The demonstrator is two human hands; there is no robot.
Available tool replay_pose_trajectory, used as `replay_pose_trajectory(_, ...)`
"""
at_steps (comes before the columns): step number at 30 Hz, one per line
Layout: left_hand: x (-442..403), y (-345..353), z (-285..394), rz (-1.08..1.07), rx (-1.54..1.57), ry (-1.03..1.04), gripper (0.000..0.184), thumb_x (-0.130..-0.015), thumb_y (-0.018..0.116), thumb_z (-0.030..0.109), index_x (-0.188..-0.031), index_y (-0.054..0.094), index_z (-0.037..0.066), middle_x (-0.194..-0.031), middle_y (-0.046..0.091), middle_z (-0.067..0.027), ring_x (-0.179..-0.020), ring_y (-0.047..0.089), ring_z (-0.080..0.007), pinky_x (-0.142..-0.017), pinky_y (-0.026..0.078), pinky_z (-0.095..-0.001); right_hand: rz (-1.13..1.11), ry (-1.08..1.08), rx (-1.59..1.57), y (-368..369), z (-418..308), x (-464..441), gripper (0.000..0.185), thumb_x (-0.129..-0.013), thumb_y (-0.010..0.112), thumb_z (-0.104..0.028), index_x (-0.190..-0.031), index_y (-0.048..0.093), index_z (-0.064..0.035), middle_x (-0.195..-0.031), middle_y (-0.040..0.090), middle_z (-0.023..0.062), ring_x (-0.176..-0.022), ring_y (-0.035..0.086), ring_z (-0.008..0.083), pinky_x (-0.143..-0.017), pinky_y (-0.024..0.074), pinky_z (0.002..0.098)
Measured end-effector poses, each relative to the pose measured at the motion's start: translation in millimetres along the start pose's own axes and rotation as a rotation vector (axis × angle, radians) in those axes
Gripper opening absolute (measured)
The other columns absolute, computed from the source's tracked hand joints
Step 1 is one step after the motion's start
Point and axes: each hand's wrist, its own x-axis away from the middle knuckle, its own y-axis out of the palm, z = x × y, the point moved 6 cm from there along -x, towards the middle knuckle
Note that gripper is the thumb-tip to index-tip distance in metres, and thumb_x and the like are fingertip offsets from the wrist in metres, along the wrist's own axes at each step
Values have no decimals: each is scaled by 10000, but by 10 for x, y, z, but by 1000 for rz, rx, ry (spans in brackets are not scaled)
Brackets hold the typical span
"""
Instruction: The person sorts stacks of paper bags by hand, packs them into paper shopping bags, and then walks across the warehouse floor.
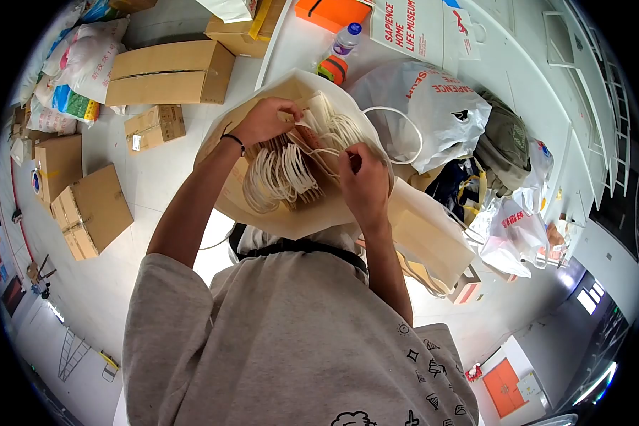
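Observation:
A large cream paper bag stands wide-mouthed in front of my waist. Inside it are several folded paper bags packed on edge, their white cord handles looped upward. My left hand, with a dark band at the wrist, reaches into the mouth. Its fingers are curled together by a brownish paper edge; what they pinch is hidden. On the other side, my right hand is closed at the inner right wall, where a white cord runs to its fingers. The big bag's own cord handle loops out to the right.
Cardboard boxes and stuffed plastic sacks sit on the floor at left. A white table holds a bottle, an orange box and a white plastic bag. Another paper bag leans at my right.

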Motion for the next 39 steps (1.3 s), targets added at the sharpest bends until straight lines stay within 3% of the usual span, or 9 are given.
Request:
replay_pose_trajectory(9, 61, -36, -31, 71, 269, -185, 285, -909, 593, -13, -1184, 666, 14, -926, 715, -61, -906, 675, -137, -898, 511, -292, 36, -21, 1, -7, 16, 3, 102, -949, 660, -143, -953, 642, -42, -792, 718, 163, -712, 700, 361, -689, 544, 454)
replay_pose_trajectory(13, 2, 17, -292, -96, 40, -297, 398, -903, 606, -26, -1295, 639, 38, -916, 727, -53, -877, 670, -141, -836, 521, -284, 44, -20, 33, -31, -11, -1, 104, -945, 669, -145, -955, 644, -45, -787, 724, 152, -706, 706, 343, -681, 548, 444)
replay_pose_trajectory(16, 10, 80, -390, -150, -217, -186, 551, -849, 618, -94, -1373, 616, 78, -1059, 736, -101, -930, 676, -169, -784, 555, -313, 21, -3, 28, -19, -8, 4, 107, -944, 672, -149, -960, 650, -45, -784, 725, 152, -702, 706, 336, -676, 548, 439)
replay_pose_trajectory(18, 47, 7, -233, 55, -421, 63, 777, -771, 617, -168, -1481, 546, 141, -1302, 669, -149, -1071, 672, -217, -845, 584, -359, 15, -3, 24, -2, 14, -2, 108, -944, 673, -149, -962, 652, -44, -783, 725, 152, -700, 706, 335, -675, 548, 438)
replay_pose_trajectory(24, -40, 190, 66, -256, -341, -246, 1125, -733, 568, -228, -1665, 185, 274, -1542, 509, -136, -1296, 585, -319, -1079, 502, -397, -1, -4, 33, 1, -27, 6, 109, -943, 674, -146, -966, 660, -41, -781, 723, 156, -698, 703, 338, -674, 547, 438)
replay_pose_trajectory(28, -83, 200, -18, -221, -318, -273, 1148, -737, 567, -234, -1670, 143, 283, -1556, 501, -133, -1310, 574, -316, -1080, 500, -401, 26, -31, 41, -10, -10, 2, 109, -944, 673, -148, -966, 665, -42, -782, 720, 155, -705, 701, 345, -680, 544, 443)
replay_pose_trajectory(31, -65, 156, 49, -136, -341, -113, 1136, -759, 596, -214, -1664, 152, 310, -1331, 636, -229, -1091, 673, -371, -938, 562, -443, -4, 16, 25, 2, -5, 8, 112, -944, 673, -150, -967, 667, -40, -788, 720, 154, -715, 702, 346, -685, 543, 444)
replay_pose_trajectory(33, 33, 103, 232, -167, -234, -150, 1144, -736, 570, -242, -1666, 188, 305, -1543, 516, -132, -1330, 562, -274, -1076, 495, -363, -3, 3, 31, 11, 15, 4, 116, -945, 673, -152, -969, 667, -38, -787, 719, 156, -714, 701, 346, -685, 542, 444)
replay_pose_trajectory(39, 145, 84, 10, -110, -71, -189, 1001, -751, 527, -235, -1613, 372, 249, -1472, 578, -135, -1309, 582, -241, -1092, 484, -343, -5, -10, 14, 37, 31, 4, 120, -944, 676, -148, -963, 664, -30, -769, 713, 159, -686, 692, 346, -668, 539, 442)
